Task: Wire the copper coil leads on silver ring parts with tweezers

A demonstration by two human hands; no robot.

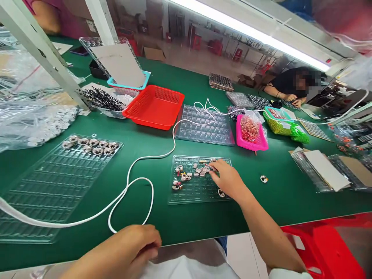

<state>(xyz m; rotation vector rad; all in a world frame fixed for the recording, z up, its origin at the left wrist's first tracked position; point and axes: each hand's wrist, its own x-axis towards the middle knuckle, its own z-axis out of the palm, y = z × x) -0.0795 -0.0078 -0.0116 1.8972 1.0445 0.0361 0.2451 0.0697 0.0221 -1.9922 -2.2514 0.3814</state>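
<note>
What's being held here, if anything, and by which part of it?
The right hand holds a slim tool, probably tweezers, behind its exposed tip. Nothing shows in the left hand.

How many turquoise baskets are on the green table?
2. One turquoise basket, partly covered by a pale panel, is behind the red basket; the second turquoise basket is right of the pink basket. Others may be hidden.

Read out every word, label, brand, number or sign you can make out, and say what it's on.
No text can be read.
Label on the brown box at the upper left: too small and blurred.
Pale board in the blue basket: a faint mark, unreadable.
</note>
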